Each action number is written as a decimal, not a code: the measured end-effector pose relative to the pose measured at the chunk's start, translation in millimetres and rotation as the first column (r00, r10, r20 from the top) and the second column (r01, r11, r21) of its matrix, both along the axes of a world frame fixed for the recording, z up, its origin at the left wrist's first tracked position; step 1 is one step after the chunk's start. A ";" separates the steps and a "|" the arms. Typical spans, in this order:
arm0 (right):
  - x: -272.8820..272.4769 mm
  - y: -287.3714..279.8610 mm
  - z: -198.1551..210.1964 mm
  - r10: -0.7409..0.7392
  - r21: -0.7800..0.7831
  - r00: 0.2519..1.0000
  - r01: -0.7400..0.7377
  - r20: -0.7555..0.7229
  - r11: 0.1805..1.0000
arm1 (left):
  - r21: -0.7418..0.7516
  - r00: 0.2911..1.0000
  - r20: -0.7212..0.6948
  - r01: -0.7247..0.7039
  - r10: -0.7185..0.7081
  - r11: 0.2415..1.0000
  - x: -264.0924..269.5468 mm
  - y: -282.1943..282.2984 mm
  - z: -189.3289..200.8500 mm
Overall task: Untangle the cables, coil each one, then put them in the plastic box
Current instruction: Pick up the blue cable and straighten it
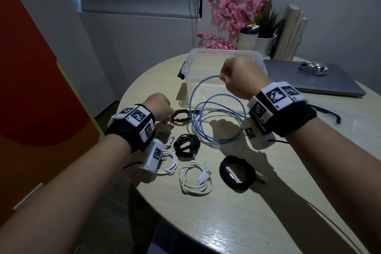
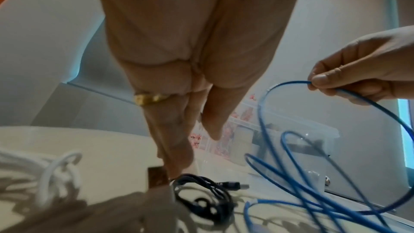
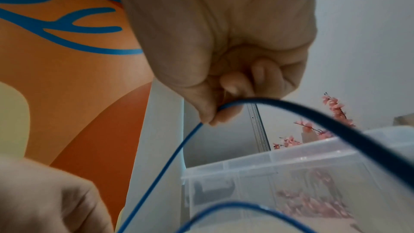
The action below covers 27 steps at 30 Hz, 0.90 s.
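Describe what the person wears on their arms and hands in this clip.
Both forearms are bare. Each wrist carries a black band topped with white blocks bearing black-and-white square markers, with a thin black cable trailing off. The left hand has a gold ring.

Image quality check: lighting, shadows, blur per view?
Head: dim room, hard hand shadows on the table, wide-angle bending at the edges. Left wrist: left hand and white cables blurred; the blue cable is sharper. Right wrist: right hand fairly clear, near cable stretch soft, plastic box hazy.
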State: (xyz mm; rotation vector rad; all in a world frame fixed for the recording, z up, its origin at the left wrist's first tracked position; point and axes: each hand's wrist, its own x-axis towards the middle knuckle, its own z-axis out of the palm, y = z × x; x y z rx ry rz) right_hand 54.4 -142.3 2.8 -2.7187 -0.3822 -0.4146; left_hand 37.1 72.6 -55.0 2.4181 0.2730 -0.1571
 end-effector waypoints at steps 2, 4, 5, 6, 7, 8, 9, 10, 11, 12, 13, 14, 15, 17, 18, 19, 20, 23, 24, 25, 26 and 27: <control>0.5 -3.8 7.0 -0.013 0.092 0.997 0.006 0.071 0.996 | -0.028 0.998 0.041 0.047 -0.046 0.998 -2.4 -3.4 6.0; 0.7 -6.4 13.2 -0.026 0.200 0.992 0.000 0.124 0.980 | -0.151 0.987 0.153 0.080 -0.057 0.985 -6.8 -8.8 14.3; 0.4 -7.6 15.6 -0.038 0.243 0.990 0.003 0.137 0.970 | -0.226 0.978 0.200 0.101 -0.055 0.969 -9.7 -12.7 18.6; -0.1 -8.4 17.8 -0.051 0.285 0.989 0.009 0.141 0.959 | -0.295 0.966 0.253 0.133 -0.056 0.946 -11.4 -15.6 21.0; 0.2 -8.7 19.4 -0.059 0.326 0.988 0.009 0.143 0.945 | -0.343 0.956 0.289 0.158 -0.056 0.926 -13.6 -18.4 23.3; 0.0 -9.0 20.9 -0.057 0.368 0.988 -0.001 0.145 0.930 | -0.365 0.949 0.310 0.170 -0.052 0.915 -14.4 -19.5 23.1; 0.0 -8.8 22.1 -0.047 0.411 0.988 -0.018 0.148 0.911 | -0.360 0.949 0.310 0.168 -0.052 0.918 -14.6 -19.5 21.8; -0.6 -8.2 23.2 -0.030 0.461 0.988 -0.044 0.152 0.886 | -0.332 0.954 0.296 0.155 -0.053 0.930 -14.0 -18.5 19.4; -1.6 -7.5 24.8 -0.007 0.521 0.988 -0.076 0.157 0.850 | -0.283 0.962 0.267 0.134 -0.056 0.950 -13.1 -17.4 16.9; -2.6 -7.1 26.7 0.015 0.584 0.986 -0.109 0.164 0.804 | -0.234 0.970 0.237 0.114 -0.057 0.965 -11.9 -15.9 13.7; -3.9 -7.0 29.2 0.029 0.635 0.984 -0.136 0.177 0.760 | -0.214 0.979 0.200 0.093 -0.050 0.972 -12.9 -16.1 11.8; -4.6 -7.1 31.7 0.032 0.669 0.981 -0.154 0.191 0.727 | -0.223 0.985 0.168 0.077 -0.040 0.972 -13.9 -16.0 9.2; -5.0 -7.2 34.2 0.032 0.693 0.978 -0.167 0.204 0.702 | -0.265 0.989 0.140 0.073 -0.036 0.961 -15.0 -16.9 7.1; -4.3 -7.8 37.7 0.033 0.725 0.974 -0.188 0.223 0.662 | -0.428 0.989 0.143 0.097 -0.038 0.899 -18.2 -20.5 5.5; -3.8 -8.1 38.8 0.034 0.736 0.975 -0.188 0.220 0.650 | -0.522 0.985 0.168 0.111 -0.025 0.845 -19.4 -22.6 7.0; -3.5 -8.0 39.2 0.040 0.742 0.977 -0.185 0.209 0.644 | -0.582 0.980 0.201 0.120 -0.001 0.804 -19.5 -23.4 9.6; -2.6 -7.8 38.5 0.045 0.743 0.980 -0.178 0.195 0.645 | -0.617 0.972 0.233 0.128 0.025 0.776 -18.1 -23.5 12.2; -2.3 -4.9 34.1 0.041 0.748 0.987 -0.146 0.157 0.648 | -0.613 0.939 0.340 0.185 0.044 0.768 -17.1 -24.0 25.7; -1.9 -4.1 32.1 0.043 0.751 0.989 -0.138 0.145 0.645 | -0.592 0.927 0.374 0.211 0.033 0.777 -17.1 -24.6 29.5; -1.8 -3.1 30.0 0.054 0.746 0.991 -0.129 0.124 0.653 | -0.570 0.911 0.412 0.248 0.012 0.783 -17.8 -25.6 33.5; -2.1 -1.8 27.8 0.073 0.731 0.993 -0.117 0.093 0.672 | -0.553 0.892 0.451 0.285 -0.006 0.783 -19.0 -26.0 37.3; -2.5 -0.5 25.0 0.090 0.706 0.994 -0.102 0.055 0.701 | -0.540 0.872 0.489 0.318 -0.017 0.779 -19.9 -26.0 40.4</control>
